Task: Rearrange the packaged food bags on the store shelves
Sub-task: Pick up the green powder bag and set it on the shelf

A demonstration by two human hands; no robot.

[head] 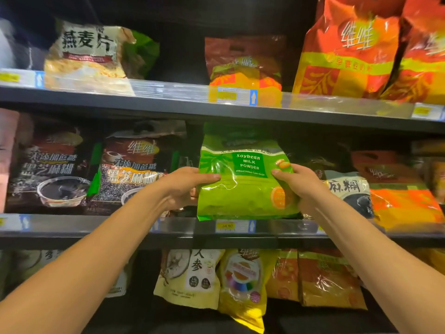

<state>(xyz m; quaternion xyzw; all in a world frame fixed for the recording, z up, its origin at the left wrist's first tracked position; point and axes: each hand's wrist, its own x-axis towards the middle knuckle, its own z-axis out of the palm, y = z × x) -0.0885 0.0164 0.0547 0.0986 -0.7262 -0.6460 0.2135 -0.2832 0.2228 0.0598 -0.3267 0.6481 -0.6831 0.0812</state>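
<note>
- Your left hand (183, 186) grips the left edge of the green soybean milk powder bag (243, 189), thumb flat on its front and fingers curled behind.
- Your right hand (301, 186) grips the bag's right edge, thumb across the front.
- The bag is upright at the front of the middle shelf (96, 229), its bottom edge at the shelf lip just above a yellow price tag (226, 225). You cannot tell whether it rests there.
- A dark sesame bag (134, 169) stands near its left. A grey-white bag (349, 189) and an orange bag (407, 203) lie to its right.
- On the upper shelf (168, 103) sits an oat bag (89, 59).
</note>
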